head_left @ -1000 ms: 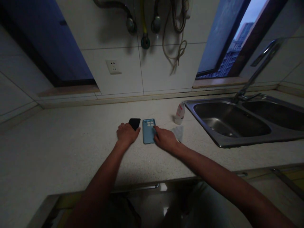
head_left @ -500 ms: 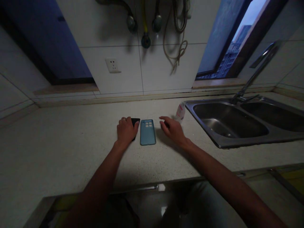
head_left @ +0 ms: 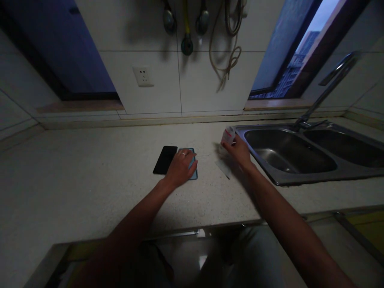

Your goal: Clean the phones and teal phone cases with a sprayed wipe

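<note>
My left hand [head_left: 180,168] lies over the blue phone case [head_left: 195,175] on the counter, its fingers bent around the case, which it mostly hides. Just left of that hand a black phone [head_left: 164,161] rests flat, dark screen up. My right hand [head_left: 239,151] is closed on a small clear plastic packet [head_left: 228,135] with pink print, near the sink's left edge. What the packet contains is too dim to make out. Below it, a thin see-through sheet [head_left: 222,169] with a dark tip lies on the counter.
A steel double sink [head_left: 288,180] with a tall faucet [head_left: 324,92] takes up the right side of the pale counter [head_left: 90,180]. Behind are a tiled wall with a socket [head_left: 143,76], pipe valves [head_left: 187,45] and a hanging cord [head_left: 225,72]. Windows flank the wall.
My left hand has left the phone and moved right onto the phone case. My right hand has moved right and taken hold of the plastic packet. A see-through sheet now shows on the counter.
</note>
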Tool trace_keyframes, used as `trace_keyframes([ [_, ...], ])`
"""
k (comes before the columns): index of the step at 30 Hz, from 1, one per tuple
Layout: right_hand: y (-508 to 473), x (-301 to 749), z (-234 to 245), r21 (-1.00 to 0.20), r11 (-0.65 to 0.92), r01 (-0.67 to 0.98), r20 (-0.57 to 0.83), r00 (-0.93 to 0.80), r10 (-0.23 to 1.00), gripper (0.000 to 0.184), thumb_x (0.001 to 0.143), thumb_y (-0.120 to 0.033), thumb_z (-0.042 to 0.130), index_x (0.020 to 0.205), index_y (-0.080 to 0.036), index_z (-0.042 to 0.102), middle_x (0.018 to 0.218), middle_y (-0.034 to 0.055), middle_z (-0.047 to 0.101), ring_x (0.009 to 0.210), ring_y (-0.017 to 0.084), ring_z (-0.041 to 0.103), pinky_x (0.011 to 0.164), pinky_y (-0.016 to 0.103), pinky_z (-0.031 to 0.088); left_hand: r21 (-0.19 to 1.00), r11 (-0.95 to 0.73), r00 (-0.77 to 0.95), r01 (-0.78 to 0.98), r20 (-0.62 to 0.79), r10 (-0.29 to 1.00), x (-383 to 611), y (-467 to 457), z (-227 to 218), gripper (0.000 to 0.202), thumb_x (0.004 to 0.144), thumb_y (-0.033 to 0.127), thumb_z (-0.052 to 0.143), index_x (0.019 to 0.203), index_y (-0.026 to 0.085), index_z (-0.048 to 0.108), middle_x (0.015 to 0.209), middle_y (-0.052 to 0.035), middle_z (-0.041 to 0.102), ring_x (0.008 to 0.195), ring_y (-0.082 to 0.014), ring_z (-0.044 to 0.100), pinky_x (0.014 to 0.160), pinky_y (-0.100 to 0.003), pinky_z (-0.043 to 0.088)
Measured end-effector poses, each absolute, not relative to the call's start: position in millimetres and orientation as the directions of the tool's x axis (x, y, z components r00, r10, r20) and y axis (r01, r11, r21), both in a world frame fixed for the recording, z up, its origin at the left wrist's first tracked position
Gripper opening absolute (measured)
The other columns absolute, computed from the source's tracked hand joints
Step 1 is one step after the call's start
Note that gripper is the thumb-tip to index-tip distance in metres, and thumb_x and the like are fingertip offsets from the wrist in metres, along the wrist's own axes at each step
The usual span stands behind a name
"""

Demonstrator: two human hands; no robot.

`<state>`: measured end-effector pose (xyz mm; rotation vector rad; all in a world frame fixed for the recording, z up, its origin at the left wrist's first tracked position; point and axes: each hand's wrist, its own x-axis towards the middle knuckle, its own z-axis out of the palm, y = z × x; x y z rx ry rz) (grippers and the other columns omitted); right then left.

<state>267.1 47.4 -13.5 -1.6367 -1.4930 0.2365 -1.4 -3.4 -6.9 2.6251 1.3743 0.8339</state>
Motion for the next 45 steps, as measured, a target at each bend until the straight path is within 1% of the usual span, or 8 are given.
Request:
trace_keyframes([
  [3,47.9,263.3,-9.8,-0.816,0.129,0.563,0.352,0.307,0.884,0.042,0.072,-0.05,0.07,0.099,-0.017,0.07,0.092,0.0086,0.076,0.084,0.026,0.071,0.079,0.039,0.056,0.374,-0.6,0.449,0.707,0.417,0.79,0.9,-6.4,-6.2,0.032,0.098,0.03,0.048,0.122,0.017,0.064,0.123,-0.0129,0.065,0.123,-0.0268,0.055,0.112,-0.045,0.039],
  [7,46.8,248.1,-1.4,-0.982,0.18,0.064,0.191,0.259,0.947,0.045,0.061,-0.047,0.079,0.093,-0.016,0.068,0.093,0.0084,0.076,0.088,0.026,0.072,0.074,0.04,0.061,0.635,-0.512,0.326,0.578,0.395,0.859,9.0,-9.4,-8.1,0.035,0.096,0.035,0.055,0.126,0.018,0.06,0.127,-0.0124,0.064,0.12,-0.0243,0.059,0.109,-0.043,0.044],
  [10,39.5,233.9,2.5,-0.967,0.19,-0.17,0.168,0.135,0.976,0.04,0.06,-0.042,0.082,0.09,-0.02,0.066,0.095,0.0061,0.076,0.091,0.025,0.072,0.08,0.043,0.062,0.907,-0.278,0.141,0.316,0.245,0.959,19.4,-8.9,-10.8,0.051,0.092,0.039,0.064,0.135,0.016,0.049,0.13,-0.0151,0.062,0.108,-0.0204,0.066,0.097,-0.036,0.052],
  [12,32.4,225.6,2.8,-0.955,0.158,-0.251,0.15,0.05,0.987,0.039,0.059,-0.04,0.084,0.088,-0.021,0.066,0.093,0.0048,0.076,0.093,0.026,0.072,0.083,0.044,0.062,0.986,-0.124,0.091,0.108,0.114,0.989,26.3,-9.0,-11.4,0.058,0.091,0.042,0.066,0.137,0.017,0.043,0.134,-0.0177,0.059,0.102,-0.0194,0.069,0.088,-0.034,0.056],
  [16,20.4,213.3,0.1,-0.932,0.063,-0.358,0.103,-0.095,0.99,0.042,0.055,-0.037,0.091,0.089,-0.022,0.071,0.09,0.0035,0.076,0.09,0.025,0.071,0.081,0.042,0.063,0.993,-0.061,0.177,-0.099,0.078,0.981,33.0,-12.1,-10.2,0.061,0.085,0.056,0.071,0.127,0.019,0.046,0.12,-0.013,0.065,0.082,-0.0163,0.072,0.076,-0.032,0.059],
  [25,17.4,204.1,-7.7,-0.899,0.011,-0.437,0.08,-0.141,0.987,0.05,0.06,-0.051,0.09,0.099,-0.023,0.073,0.094,0.0038,0.078,0.074,0.021,0.071,0.05,0.027,0.061,0.988,-0.156,0.258,0.005,0.149,0.954,26.6,-23.5,-15.0,0.06,0.094,0.07,0.043,0.125,0.018,0.045,0.062,0.0036,0.06,0.052,-0.0145,0.062,0.05,-0.024,0.049],
  [39,11.2,202.5,-3.2,-0.852,0.05,-0.522,0.142,-0.137,0.98,0.044,0.063,-0.046,0.089,0.095,-0.021,0.072,0.092,0.0042,0.079,0.068,0.019,0.072,0.042,0.022,0.059,0.975,-0.155,0.403,-0.158,0.208,0.891,22.2,-23.4,-17.8,0.068,0.098,0.059,0.045,0.145,0.013,0.03,0.074,-0.0009,0.067,0.065,-0.017,0.068,0.068,-0.033,0.056],
  [45,10.2,202.4,-0.3,-0.854,0.054,-0.517,0.142,-0.132,0.981,0.043,0.063,-0.046,0.088,0.094,-0.02,0.073,0.089,0.0045,0.079,0.063,0.017,0.071,0.039,0.02,0.057,0.968,-0.044,0.461,-0.248,0.158,0.873,18.5,-23.3,-12.9,0.071,0.094,0.055,0.057,0.148,0.019,0.029,0.106,-0.0101,0.065,0.078,-0.017,0.067,0.069,-0.035,0.059],
])
